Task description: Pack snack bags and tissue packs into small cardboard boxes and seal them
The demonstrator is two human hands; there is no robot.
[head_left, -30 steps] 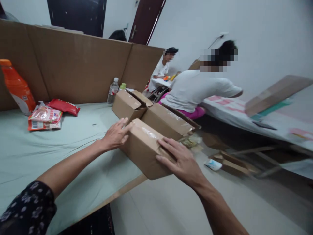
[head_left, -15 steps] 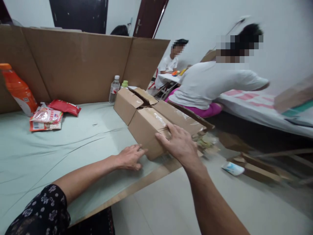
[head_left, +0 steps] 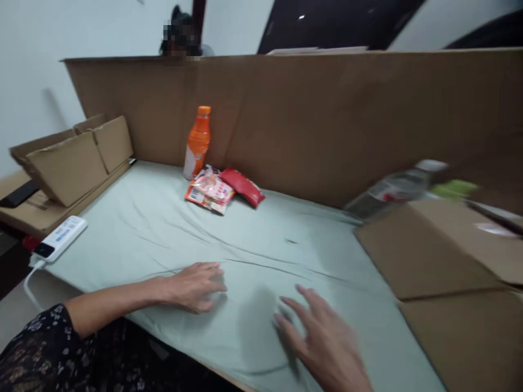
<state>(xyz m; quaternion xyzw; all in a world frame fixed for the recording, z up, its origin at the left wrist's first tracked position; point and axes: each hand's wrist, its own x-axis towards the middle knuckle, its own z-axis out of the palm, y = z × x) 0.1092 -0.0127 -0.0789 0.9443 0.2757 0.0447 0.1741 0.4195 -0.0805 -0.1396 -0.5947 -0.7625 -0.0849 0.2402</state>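
Note:
My left hand [head_left: 195,287] rests low over the pale green cloth [head_left: 261,239], fingers spread and holding nothing. Blurred by motion, my right hand [head_left: 321,337] hovers above the cloth at the front, its fingers apart with nothing in them. Beyond my hands lie a pink-and-orange snack packet [head_left: 211,190] and a red packet [head_left: 243,186]. Just behind them an orange bottle [head_left: 198,142] stands upright against the cardboard panel. At the right edge are the cardboard boxes [head_left: 420,245], apart from my right hand.
A tall cardboard panel [head_left: 310,125] lines the table's back. At left are another cardboard box [head_left: 69,163] and a white power bank [head_left: 61,238] with a cable. A clear bottle [head_left: 396,188] and a green-capped item [head_left: 453,189] stand behind the right boxes. A person's head [head_left: 182,35] shows beyond the panel.
My view has swung left. My right hand has come off the cardboard box and moved over the cloth. My left hand has also moved away from the box.

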